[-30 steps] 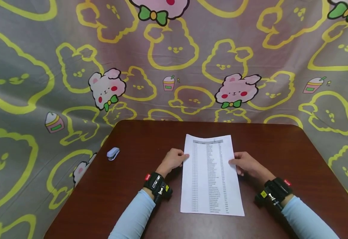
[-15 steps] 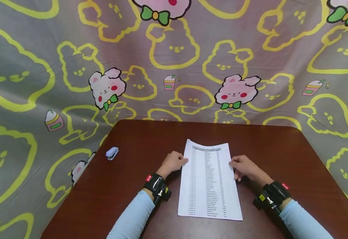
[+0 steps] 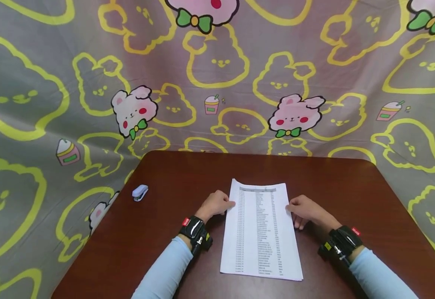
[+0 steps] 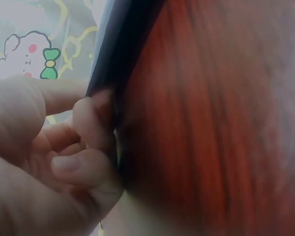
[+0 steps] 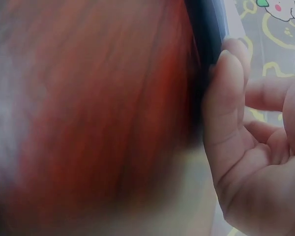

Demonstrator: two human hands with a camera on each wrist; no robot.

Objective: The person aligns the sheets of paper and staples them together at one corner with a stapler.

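Printed paper, white with rows of small text, lies lengthwise between my hands above the table's near half. Its far edge bows upward at the left corner. My left hand pinches the left edge near the upper part, with thumb and fingers curled in the left wrist view. On the opposite edge my right hand pinches the paper at about the same height. In the right wrist view, the fingers sit behind the paper's edge. Whether it is one sheet or several, I cannot tell.
A small pale stapler rests near the left edge of the dark brown table. Behind and at the sides hangs a grey curtain with cartoon animals. Each wrist wears a black camera band.
Both hands have drawn the paper slightly toward me and lower, mostly in the first half second. The far edge sits nearer now. The stapler stays in its place.
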